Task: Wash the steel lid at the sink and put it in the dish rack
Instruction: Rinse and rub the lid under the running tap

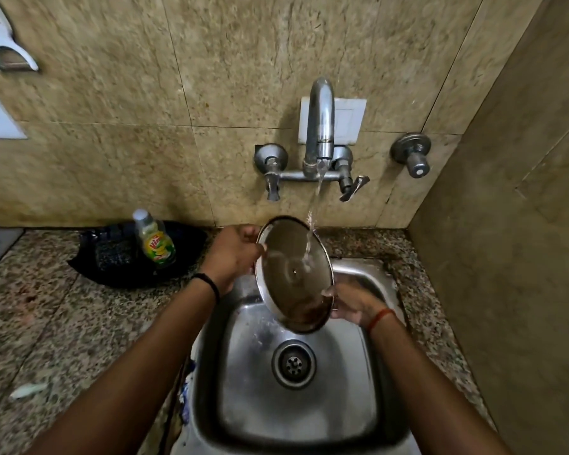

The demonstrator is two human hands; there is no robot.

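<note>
Fingers of the left hand [232,254] pinch the lid's [293,274] upper rim, and the right hand [352,305] grips its lower edge, holding it tilted over the sink [368,372] under the tap's [321,126] stream. Speckled granite counter [46,323] meets beige tiled walls [112,142]; a soap bottle [155,241] stands on a black tray [119,257] to the left.

The steel lid [294,274] is tilted above the sink [352,382], below the tap [321,126]. Left hand [232,256] on its left rim, right hand [350,305] lower right. A bottle [155,239] stands left on the counter [40,323].
</note>
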